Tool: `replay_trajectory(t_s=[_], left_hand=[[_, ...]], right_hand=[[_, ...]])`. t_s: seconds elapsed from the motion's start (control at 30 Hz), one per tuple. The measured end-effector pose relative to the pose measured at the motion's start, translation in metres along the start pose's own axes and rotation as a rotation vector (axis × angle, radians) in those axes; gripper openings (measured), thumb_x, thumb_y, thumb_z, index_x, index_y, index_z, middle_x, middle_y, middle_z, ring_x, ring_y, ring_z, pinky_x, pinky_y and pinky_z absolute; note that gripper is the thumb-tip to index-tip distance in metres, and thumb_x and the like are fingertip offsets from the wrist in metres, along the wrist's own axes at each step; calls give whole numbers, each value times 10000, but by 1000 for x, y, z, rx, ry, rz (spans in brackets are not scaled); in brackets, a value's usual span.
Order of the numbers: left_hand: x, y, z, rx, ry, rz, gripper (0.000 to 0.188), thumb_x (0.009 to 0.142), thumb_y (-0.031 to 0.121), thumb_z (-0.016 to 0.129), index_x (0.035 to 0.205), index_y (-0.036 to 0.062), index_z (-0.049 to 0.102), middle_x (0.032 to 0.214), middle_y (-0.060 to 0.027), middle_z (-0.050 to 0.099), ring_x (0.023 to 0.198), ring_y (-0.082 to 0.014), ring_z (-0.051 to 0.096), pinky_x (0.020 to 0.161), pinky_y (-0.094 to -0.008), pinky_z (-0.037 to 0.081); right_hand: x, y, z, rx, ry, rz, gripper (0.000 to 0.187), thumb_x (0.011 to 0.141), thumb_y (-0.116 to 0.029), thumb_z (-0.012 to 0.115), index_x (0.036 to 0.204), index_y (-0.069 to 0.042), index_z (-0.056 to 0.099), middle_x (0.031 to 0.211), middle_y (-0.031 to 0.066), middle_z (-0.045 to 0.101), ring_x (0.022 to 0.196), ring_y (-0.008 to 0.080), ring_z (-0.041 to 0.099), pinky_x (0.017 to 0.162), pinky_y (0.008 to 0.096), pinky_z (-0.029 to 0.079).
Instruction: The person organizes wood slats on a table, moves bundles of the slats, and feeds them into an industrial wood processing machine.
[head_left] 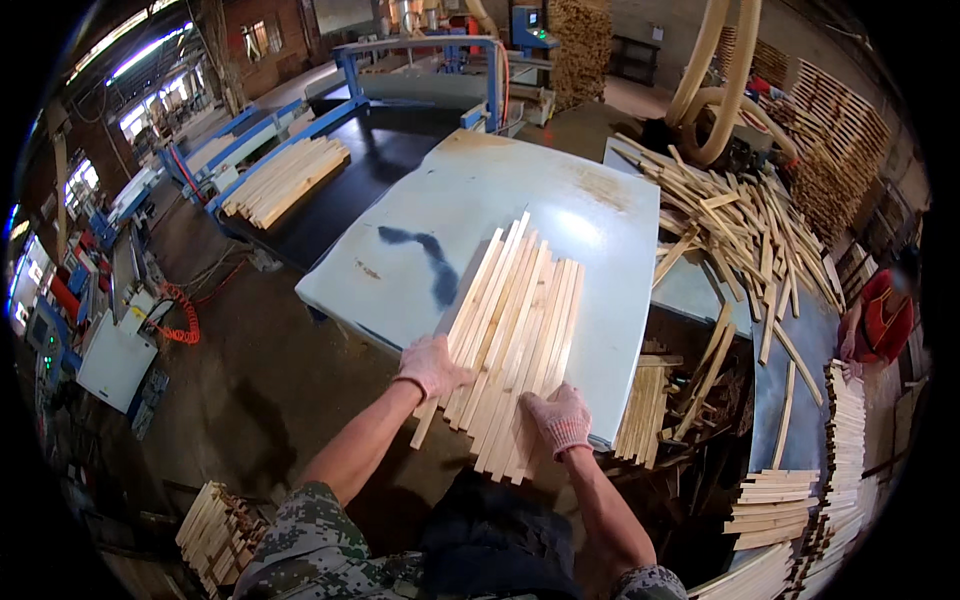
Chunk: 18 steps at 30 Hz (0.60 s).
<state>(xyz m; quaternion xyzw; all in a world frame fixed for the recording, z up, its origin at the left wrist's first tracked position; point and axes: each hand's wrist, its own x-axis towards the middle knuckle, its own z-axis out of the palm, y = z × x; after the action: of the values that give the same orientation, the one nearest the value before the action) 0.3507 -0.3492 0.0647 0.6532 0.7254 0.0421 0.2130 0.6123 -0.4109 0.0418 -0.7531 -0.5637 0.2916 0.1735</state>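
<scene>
A loose bundle of long, pale wooden strips (pixel 515 330) lies on a light-coloured tabletop (pixel 390 290), its near ends jutting unevenly past the front edge. My left hand (pixel 433 367), in a pinkish-white knitted glove, grips the bundle's left side near those ends. On the opposite side, my right hand (pixel 560 418) in a matching glove holds the strips' right edge, fingers curled against them. The strips' far ends are staggered, with one at the left reaching farthest. Parts of the fingers are hidden by the gloves' angle and the wood.
A dark conveyor belt (pixel 375 150) at the far left carries more strips (pixel 287 180). Tangled offcuts (pixel 745 225) cover a bench at right. Stacked strips (pixel 770 505) lie lower right, near another person (pixel 882 315). A strip pile (pixel 220 535) stands lower left.
</scene>
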Motion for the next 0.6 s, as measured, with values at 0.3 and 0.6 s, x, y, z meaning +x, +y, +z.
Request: replay_trajectory(t_s=[0.3, 0.6], left_hand=[[107, -56, -7, -279, -54, 46, 835, 818, 629, 805, 1407, 64, 627, 1347, -200, 710, 1272, -357, 660, 1102, -429, 505], [115, -34, -24, -189, 212, 43, 939, 919, 605, 676, 1621, 47, 398, 1616, -281, 446, 1504, -407, 430, 1251, -460, 343]], right_hand=[[70, -30, 36, 181, 71, -102, 591, 849, -538, 711, 994, 35, 704, 1020, 261, 729, 981, 425, 699, 864, 483, 546], [110, -35, 31, 295, 29, -98, 679, 900, -485, 711, 1278, 70, 611, 1144, 262, 702, 1084, 439, 677, 961, 480, 541]])
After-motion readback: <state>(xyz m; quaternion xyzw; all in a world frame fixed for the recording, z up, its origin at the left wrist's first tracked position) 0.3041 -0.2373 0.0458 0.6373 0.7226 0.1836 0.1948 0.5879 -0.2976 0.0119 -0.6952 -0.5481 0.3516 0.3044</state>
